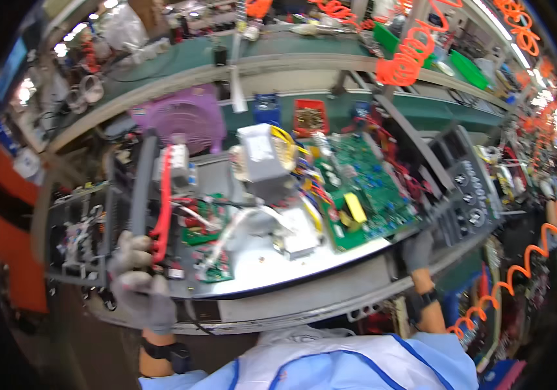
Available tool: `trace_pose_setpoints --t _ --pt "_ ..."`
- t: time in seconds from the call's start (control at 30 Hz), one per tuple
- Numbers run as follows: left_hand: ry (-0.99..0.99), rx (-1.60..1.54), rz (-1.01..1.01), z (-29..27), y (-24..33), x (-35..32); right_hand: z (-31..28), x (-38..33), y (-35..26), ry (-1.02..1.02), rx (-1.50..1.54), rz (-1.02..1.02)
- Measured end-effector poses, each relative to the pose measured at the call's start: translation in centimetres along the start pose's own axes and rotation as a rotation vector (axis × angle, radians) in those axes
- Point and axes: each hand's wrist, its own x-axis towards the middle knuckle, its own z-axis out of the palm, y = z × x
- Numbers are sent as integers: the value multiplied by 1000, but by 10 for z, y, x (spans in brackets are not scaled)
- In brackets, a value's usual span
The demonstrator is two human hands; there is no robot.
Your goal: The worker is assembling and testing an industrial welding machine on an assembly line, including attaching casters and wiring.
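filling the near edge: a white apron (304, 367) with blue trim, light blue sleeves (446, 357) beside it. black bands (168, 353) on both wrists.

left hand (140, 286), grey glove, at the near left corner of the open machine (252, 278); fingers bent by the lower end of a grey bar (143, 188), just beside a red strip (163, 218). blurred there: cannot tell whether the fingers pinch either one. right hand (418, 250), also gloved, at the near right corner, between the large green board (372, 179) and a dark panel (467, 195) with knobs; fingertips unclear, grip cannot be told.

open machine: in front of the person, between the hands. white base plate (314, 263) along its near side. small green boards (218, 272) at left, a white cable (229, 227) near them. grey transformer (262, 159) toward the middle, yellow wires (285, 140) at its side. large green board to the right, bearing a yellow block (356, 207).

behind the machine: purple fan (184, 120), left; blue bin (266, 107), middle; red bin (309, 116) of small metal parts, right of the blue one. farther: pale rail (285, 62) running across, orange coiled hose (408, 62), green tray (468, 70) at right.
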Motion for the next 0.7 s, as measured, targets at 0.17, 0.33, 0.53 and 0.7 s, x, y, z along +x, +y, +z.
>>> trace_pose_setpoints --t 0.17,0.33,0.53,0.7 --pt "-262 20 42 -25 -30 105 66 -7 -69 83 -182 5" --pt "-267 -129 -12 -17 -54 151 75 18 -106 27 -185 12" --pt "-320 -206 -117 -13 -92 195 72 44 -132 -26 -250 -12" --pt "-304 -131 -193 -6 -119 218 61 54 -147 -168 -141 -42"
